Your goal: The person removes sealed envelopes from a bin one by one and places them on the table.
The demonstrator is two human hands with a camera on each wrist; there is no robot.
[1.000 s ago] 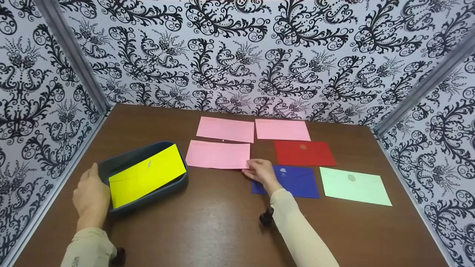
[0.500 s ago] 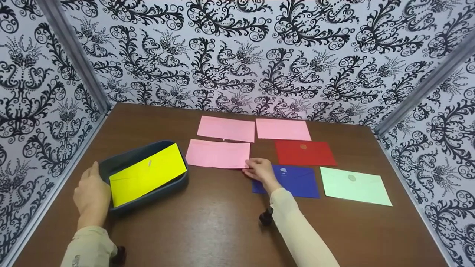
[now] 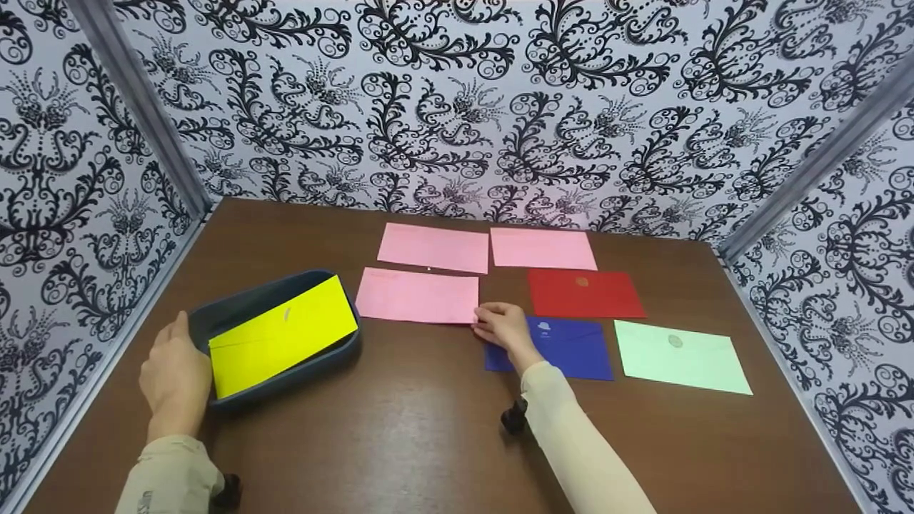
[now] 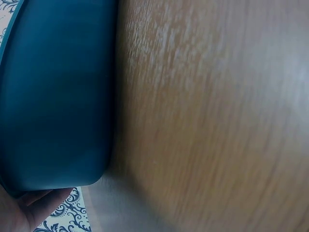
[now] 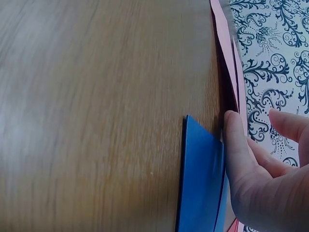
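Note:
My left hand holds the left end of a dark blue-grey plastic bin; its fingers lie against the end wall in the left wrist view. Tilted inside the bin is a bright yellow envelope. At the lower right corner of the front pink envelope, my right hand touches the paper with its fingertips. In the right wrist view the thumb and fingers stand apart. Beneath that hand lies a blue envelope, its left part partly covered.
Two more pink envelopes, one on the left and one on the right, lie at the back. A red envelope and a pale green envelope lie on the right of the brown table. Patterned walls enclose the table's back and sides.
The front pink envelope has shifted very slightly left, away from my right fingertips. My left hand and the bin stay in place.

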